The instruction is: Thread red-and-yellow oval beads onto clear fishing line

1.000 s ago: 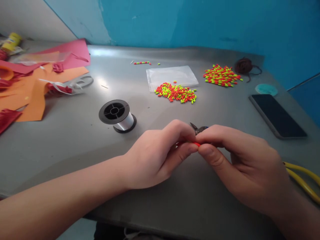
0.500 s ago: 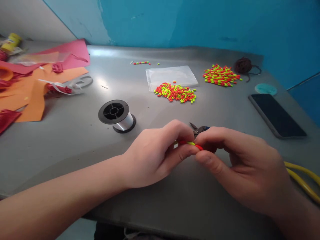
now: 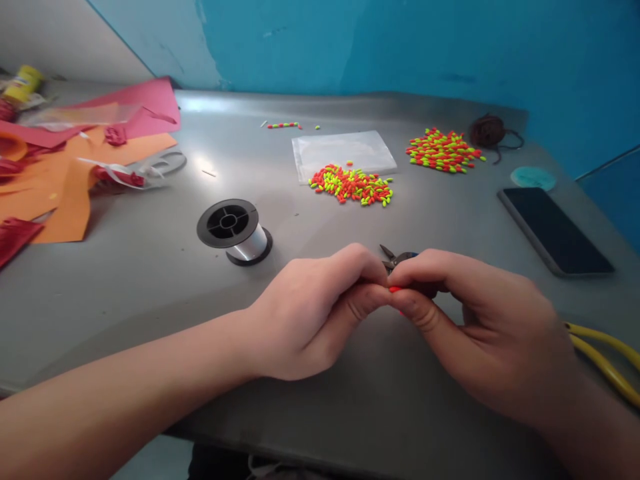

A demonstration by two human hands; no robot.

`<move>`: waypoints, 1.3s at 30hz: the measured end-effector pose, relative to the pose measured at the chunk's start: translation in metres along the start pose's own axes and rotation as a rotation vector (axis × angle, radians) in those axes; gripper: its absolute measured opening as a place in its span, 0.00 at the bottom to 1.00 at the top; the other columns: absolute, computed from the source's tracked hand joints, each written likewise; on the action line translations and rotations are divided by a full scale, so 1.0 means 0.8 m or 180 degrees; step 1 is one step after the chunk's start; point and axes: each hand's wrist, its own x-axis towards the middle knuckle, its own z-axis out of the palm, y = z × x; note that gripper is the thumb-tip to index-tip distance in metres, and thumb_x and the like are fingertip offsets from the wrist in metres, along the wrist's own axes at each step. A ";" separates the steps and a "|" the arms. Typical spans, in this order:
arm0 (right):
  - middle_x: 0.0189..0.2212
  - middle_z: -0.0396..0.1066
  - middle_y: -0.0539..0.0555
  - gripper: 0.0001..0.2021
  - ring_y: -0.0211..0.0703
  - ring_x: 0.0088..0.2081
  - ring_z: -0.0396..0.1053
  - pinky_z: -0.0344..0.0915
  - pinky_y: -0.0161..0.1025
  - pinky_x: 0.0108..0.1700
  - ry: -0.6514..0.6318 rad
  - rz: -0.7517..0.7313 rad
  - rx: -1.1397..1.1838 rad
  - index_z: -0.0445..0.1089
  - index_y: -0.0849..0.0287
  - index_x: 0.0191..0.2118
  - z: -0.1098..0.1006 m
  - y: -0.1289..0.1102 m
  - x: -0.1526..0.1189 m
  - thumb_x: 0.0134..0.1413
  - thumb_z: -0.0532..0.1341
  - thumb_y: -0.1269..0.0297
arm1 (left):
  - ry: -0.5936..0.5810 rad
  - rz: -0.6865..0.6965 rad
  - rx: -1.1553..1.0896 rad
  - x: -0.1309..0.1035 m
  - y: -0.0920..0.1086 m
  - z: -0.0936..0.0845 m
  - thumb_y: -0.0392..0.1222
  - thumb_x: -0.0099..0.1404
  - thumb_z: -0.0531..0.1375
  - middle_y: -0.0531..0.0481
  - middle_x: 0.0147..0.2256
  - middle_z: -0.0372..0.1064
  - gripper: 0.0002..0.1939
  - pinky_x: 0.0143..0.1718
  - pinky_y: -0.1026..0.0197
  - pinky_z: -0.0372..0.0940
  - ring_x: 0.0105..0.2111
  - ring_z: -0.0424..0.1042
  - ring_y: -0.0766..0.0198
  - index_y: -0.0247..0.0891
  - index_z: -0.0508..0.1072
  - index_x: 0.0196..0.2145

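Observation:
My left hand (image 3: 320,313) and my right hand (image 3: 485,333) meet fingertip to fingertip above the near part of the table. Both are closed in a pinch on a small strand of beads (image 3: 395,289), of which only bits of red show between the fingers. The rest of the strand is hidden. Just behind the fingertips lie dark-jawed pliers (image 3: 389,256), partly covered by my right hand. A loose pile of red and yellow-green beads (image 3: 350,187) lies beyond, at the edge of a clear plastic bag (image 3: 350,150).
A spool of clear line (image 3: 245,243) stands left of the pile. A bead cluster (image 3: 443,152), dark yarn (image 3: 487,131), a teal disc (image 3: 533,178) and a phone (image 3: 555,230) are at right. Yellow handles (image 3: 605,367) lie beside my right wrist. Orange paper (image 3: 70,200) covers the far left.
My fingertips have drawn closer together over the beads. The yellow-green bead and most of the red that showed between them are now covered.

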 end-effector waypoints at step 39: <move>0.36 0.77 0.49 0.04 0.40 0.35 0.73 0.68 0.40 0.40 0.0202 0.0042 -0.0404 0.74 0.55 0.42 0.010 0.011 0.007 0.69 0.64 0.72 | -0.0809 0.0141 -0.0811 -0.001 0.008 -0.005 0.30 0.71 0.56 0.57 0.25 0.59 0.08 0.27 0.62 0.58 0.23 0.57 0.67 0.41 0.64 0.35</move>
